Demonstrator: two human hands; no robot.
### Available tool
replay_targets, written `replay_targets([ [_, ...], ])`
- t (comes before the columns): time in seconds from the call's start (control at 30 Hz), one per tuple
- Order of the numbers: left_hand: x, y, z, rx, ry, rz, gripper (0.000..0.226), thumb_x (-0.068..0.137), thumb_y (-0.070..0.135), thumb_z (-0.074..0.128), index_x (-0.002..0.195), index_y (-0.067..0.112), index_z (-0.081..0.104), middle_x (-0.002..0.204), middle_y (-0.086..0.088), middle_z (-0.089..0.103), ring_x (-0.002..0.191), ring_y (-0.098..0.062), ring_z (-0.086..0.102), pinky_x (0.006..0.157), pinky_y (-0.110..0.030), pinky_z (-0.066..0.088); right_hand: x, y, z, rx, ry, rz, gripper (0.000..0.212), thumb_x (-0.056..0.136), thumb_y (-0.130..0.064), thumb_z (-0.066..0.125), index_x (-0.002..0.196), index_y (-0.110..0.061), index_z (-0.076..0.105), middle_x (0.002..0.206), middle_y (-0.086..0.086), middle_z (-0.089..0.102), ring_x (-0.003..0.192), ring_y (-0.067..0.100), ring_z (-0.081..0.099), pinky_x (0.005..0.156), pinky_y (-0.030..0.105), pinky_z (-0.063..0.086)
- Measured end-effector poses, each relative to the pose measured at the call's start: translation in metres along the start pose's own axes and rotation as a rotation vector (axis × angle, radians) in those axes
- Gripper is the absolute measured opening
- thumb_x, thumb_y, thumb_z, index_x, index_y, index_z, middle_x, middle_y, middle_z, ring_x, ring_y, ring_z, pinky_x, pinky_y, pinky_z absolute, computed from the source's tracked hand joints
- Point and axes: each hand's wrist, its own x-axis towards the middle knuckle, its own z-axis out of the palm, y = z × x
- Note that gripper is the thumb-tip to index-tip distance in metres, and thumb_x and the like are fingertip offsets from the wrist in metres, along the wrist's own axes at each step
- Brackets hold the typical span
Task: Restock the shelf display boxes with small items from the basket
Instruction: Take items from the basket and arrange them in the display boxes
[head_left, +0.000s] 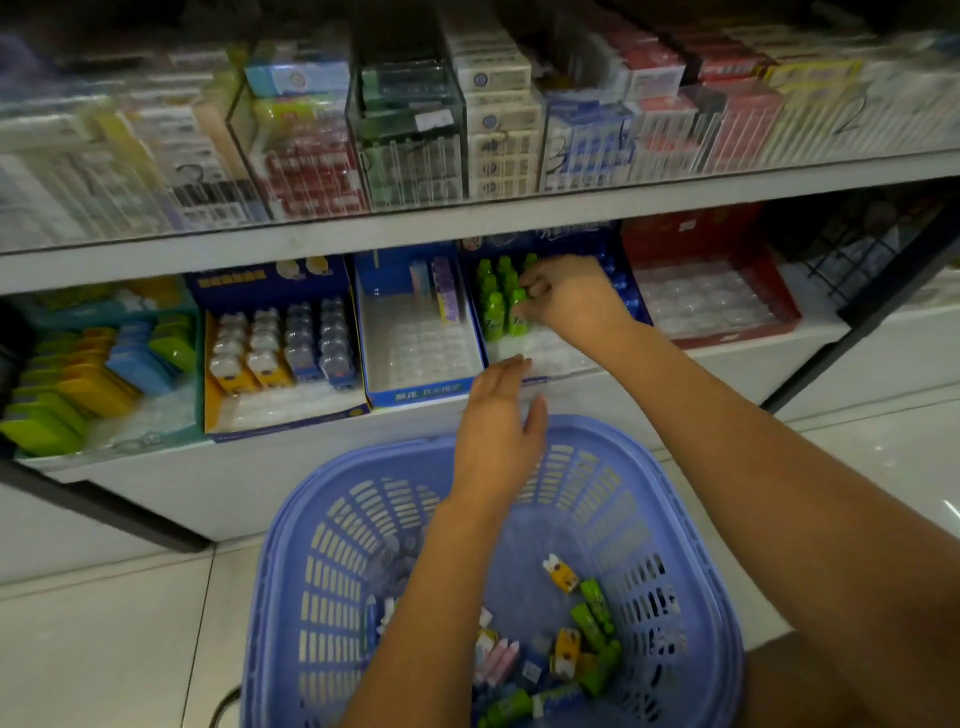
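- The step in hand, as I judge it, is seating a green piece in its display box. The right hand (566, 299) reaches under the upper shelf (467, 218) into the blue display box (561, 236), fingers curled round one of the green items (493, 312) at the front of the standing group.
- The left hand (498, 415) is flat, fingers straight, holding nothing. It hangs just below and left of the right hand, above the far rim of the basket (332, 499).
- The remaining stock lies loose on the basket floor, well below both hands and beside the left forearm.
- Next move, probably: release the item once it stands upright in the clear tray, then reach into the basket for another green one. That calls for picking one colour out of a mixed heap and not toppling the neighbours already standing.
- Standing green items by the right fingers: about seven show; any behind the hand are hidden.
- Loose in the basket: at least four green pieces (589, 623), two or three yellow-and-white pieces (563, 574) and two pink pieces (498, 660). The rest is too blurred to count.
- Display boxes on the lower shelf: five.
- Three sit left of the right hand: a teal box (199, 374), a yellow-and-blue box (270, 286) and a sparse blue box (415, 397) with a few pieces at its back.
- The fourth is the one the right hand is in, and a red box (727, 340) sits to its right.
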Motion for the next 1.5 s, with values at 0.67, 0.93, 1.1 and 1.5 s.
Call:
replay_targets([
  [0.67,-0.145,-0.144,0.07,0.355,-1.23,-0.421,0.052,0.099,0.028,0.045,0.143,0.004,0.031,0.143,-0.021,0.041,0.119,-0.039,0.049,0.097,-0.043,0.043,-0.173,0.102,0.225,-0.534,-1.103,0.169,0.039,0.093,-0.016,0.055,0.129,-0.005,0.045,0.14,0.02,0.04,0.111,0.033,0.054,0.089,0.038,0.045],
  [0.93,-0.138,-0.148,0.08,0.358,-1.231,-0.453,0.043,0.095,0.029,0.051,0.126,-0.001,0.05,0.124,-0.021,0.057,0.11,-0.039,0.055,0.096,-0.044,0.046,-0.166,0.103,0.248,-0.597,-1.208,0.163,0.019,0.092,-0.027,0.056,0.107,-0.014,0.057,0.11,0.013,0.051,0.08,0.023,0.051,0.08,0.032,0.045],
  [1.1,-0.134,-0.144,0.079,0.33,-1.216,-0.491,0.05,0.092,0.019,0.057,0.137,0.002,0.042,0.134,-0.018,0.052,0.115,-0.037,0.055,0.096,-0.046,0.047,-0.175,0.114,0.256,-0.549,-1.184,0.142,0.033,0.093,-0.035,0.054,0.116,-0.011,0.052,0.109,0.012,0.051,0.098,0.026,0.053,0.087,0.033,0.043],
  [1.5,-0.121,-0.133,0.074,0.236,-1.138,-0.582,0.034,0.095,0.021,0.055,0.119,-0.002,0.059,0.123,-0.021,0.056,0.111,-0.037,0.053,0.091,-0.041,0.043,-0.163,0.127,0.232,-0.161,-1.134,0.306,0.032,0.088,-0.036,0.063,0.101,-0.008,0.058,0.089,0.013,0.059,0.082,0.031,0.067,0.075,0.038,0.057],
])
